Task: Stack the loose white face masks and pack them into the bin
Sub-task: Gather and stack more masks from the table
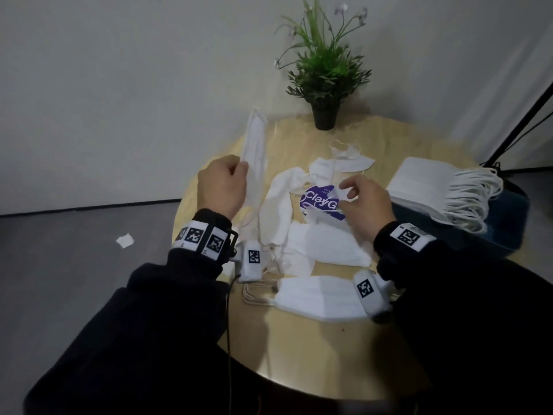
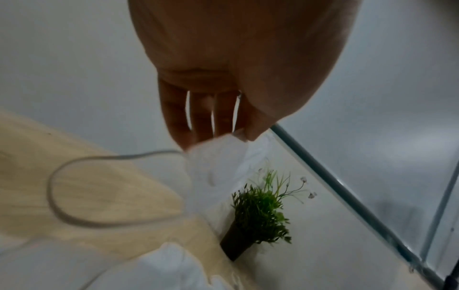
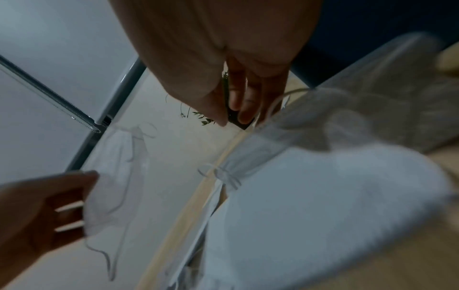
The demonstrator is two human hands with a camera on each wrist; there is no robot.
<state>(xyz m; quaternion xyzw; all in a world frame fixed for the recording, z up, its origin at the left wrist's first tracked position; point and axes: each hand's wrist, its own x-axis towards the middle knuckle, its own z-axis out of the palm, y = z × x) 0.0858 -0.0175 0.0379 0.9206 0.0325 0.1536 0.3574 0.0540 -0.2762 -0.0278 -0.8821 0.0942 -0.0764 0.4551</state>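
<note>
White masks lie loose mid-frame on the worktop while our left hand pinches one mask upright, clear of the heap, and our right hand curls fingers round an ear loop, to feed the stack on the bin at right.

Round wooden table, white wall, grey floor.

Left hand, at 10 o'clock from the table centre, is being held raised with back toward the head camera, fingers and thumb pinching a white face mask. Right hand, at 2 o'clock, is curling thumb and fingers around an ear loop. Both forearms are wearing dark sleeves.
</note>
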